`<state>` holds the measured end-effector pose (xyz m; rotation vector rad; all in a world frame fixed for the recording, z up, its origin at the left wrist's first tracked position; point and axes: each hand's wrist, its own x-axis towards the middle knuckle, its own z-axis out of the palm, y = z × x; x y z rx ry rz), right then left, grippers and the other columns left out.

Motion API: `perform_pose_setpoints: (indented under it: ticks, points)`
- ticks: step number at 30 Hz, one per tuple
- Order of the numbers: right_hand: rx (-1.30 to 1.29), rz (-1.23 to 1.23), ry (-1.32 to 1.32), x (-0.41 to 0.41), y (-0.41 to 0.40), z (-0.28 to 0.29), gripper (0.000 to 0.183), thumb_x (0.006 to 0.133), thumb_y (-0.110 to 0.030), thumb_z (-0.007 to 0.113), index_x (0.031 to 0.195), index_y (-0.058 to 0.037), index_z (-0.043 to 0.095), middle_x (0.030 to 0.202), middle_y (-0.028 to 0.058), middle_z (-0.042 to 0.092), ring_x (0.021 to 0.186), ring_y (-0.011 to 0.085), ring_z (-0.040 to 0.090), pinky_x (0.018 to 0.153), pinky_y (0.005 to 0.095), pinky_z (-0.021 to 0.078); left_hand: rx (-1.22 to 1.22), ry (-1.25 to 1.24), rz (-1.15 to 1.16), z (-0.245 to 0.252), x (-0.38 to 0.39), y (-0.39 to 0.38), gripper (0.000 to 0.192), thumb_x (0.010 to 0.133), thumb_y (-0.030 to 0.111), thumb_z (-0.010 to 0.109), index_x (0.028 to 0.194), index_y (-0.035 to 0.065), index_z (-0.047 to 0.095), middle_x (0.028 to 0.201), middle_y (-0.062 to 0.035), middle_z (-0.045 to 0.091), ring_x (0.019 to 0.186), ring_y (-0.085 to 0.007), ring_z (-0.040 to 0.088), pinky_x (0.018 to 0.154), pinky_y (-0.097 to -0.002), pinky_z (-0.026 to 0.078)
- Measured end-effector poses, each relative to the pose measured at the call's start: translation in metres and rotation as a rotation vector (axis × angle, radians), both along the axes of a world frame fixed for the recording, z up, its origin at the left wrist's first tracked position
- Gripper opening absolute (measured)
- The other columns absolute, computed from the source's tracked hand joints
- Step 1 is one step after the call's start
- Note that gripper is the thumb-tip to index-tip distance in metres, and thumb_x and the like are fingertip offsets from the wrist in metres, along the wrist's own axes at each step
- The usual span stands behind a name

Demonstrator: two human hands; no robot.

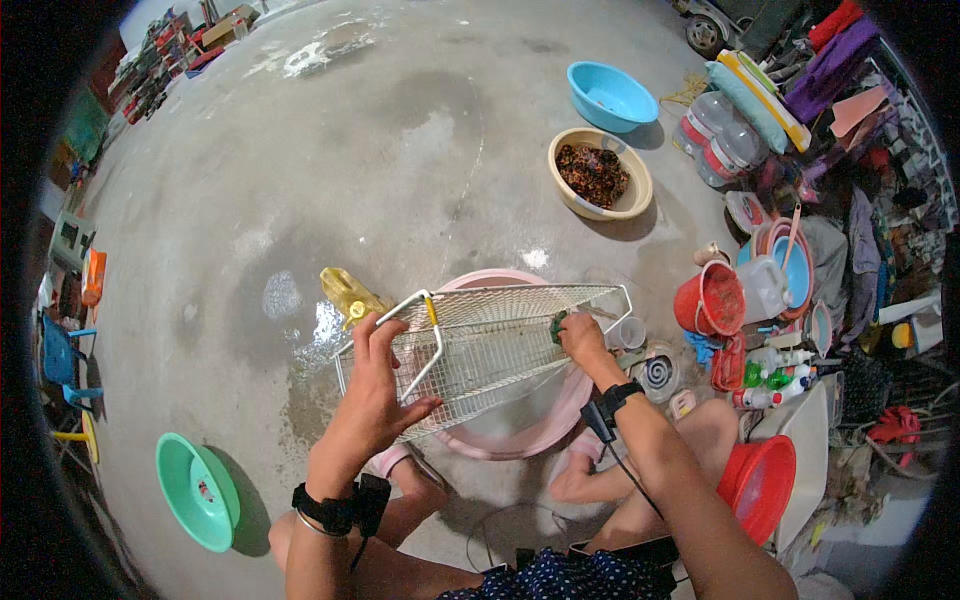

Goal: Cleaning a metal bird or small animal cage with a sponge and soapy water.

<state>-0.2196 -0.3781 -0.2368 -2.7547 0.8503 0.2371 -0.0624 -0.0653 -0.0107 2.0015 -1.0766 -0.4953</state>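
A long white wire-mesh basket [487, 337] is held tilted over a pink plastic basin [517, 450], which stands on the floor between my feet. My left hand [379, 386] grips the basket's left end, its fingers around the frame near a yellow band. In my right hand [581, 341] is a dark green scouring pad [556, 328], pressed against the mesh towards the right end. The basket hides much of the basin's inside. Just beyond my left fingers lies a yellowish plastic bottle [351, 294] on the wet concrete. A clear cup [631, 332] is beside the basin, right of my right hand.
Ahead are a cream basin [637, 180] of dark reddish bits and a blue basin [611, 101]. A green basin [196, 491] stands left. Along the right are a red bucket [709, 300], a white jug [763, 289], several bottles [776, 379] and a red basin [761, 487].
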Motion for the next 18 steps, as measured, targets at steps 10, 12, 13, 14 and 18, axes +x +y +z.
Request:
perform_pose_setpoints:
  ticks: [10,12,13,14,18]
  points:
    - [0.757,-0.541,-0.573,-0.069,0.068,0.093,0.021,0.077,-0.01,0.068,0.085,0.0084,0.064,0.065,0.0064,0.062,0.051,0.0089,0.057,0.045,0.0236,0.0446,-0.014,-0.017,0.046,0.014,0.006,0.008,0.086,0.054,0.014,0.083,0.126,0.0082,0.035,0.126,-0.0125,0.031,0.09,-0.0216,0.042,0.082,-0.0314,0.039]
    - [0.832,-0.634,-0.52,-0.091,0.085,0.084,0.015,0.077,-0.009,0.066,0.08,0.0056,0.065,0.057,0.0036,0.056,0.05,0.0072,0.053,0.042,0.0237,0.0438,-0.015,-0.045,0.041,0.023,0.007,0.009,0.085,0.055,0.013,0.083,0.126,0.0092,0.036,0.127,-0.0137,0.03,0.089,-0.0231,0.043,0.083,-0.0331,0.041]
    - [0.815,-0.609,-0.463,-0.097,0.088,0.071,0.017,0.075,-0.011,0.067,0.081,0.0047,0.065,0.058,0.0085,0.059,0.048,0.0108,0.056,0.044,0.0265,0.0463,-0.02,-0.075,0.038,0.025,0.007,0.006,0.084,0.056,0.012,0.083,0.126,0.0102,0.036,0.128,-0.015,0.029,0.089,-0.0245,0.045,0.083,-0.0348,0.044]
    - [0.756,-0.531,-0.341,-0.098,0.088,0.058,0.02,0.077,-0.012,0.065,0.086,0.0059,0.064,0.063,0.0109,0.061,0.053,0.0146,0.059,0.048,0.029,0.0483,-0.05,-0.081,0.042,0.026,0.007,0.003,0.083,0.055,0.013,0.083,0.125,0.0097,0.038,0.127,-0.0144,0.03,0.089,-0.0245,0.045,0.082,-0.0345,0.044]
    - [0.324,-0.161,-0.014,-0.084,0.087,-0.016,0.022,0.079,-0.015,0.058,0.091,0.0038,0.063,0.083,0.0226,0.063,0.075,0.0295,0.064,0.067,0.0398,0.0505,-0.007,-0.065,-0.009,0.025,0.002,-0.018,0.087,0.054,0.012,0.083,0.127,0.0093,0.037,0.127,-0.012,0.031,0.092,-0.0206,0.042,0.082,-0.0311,0.039]
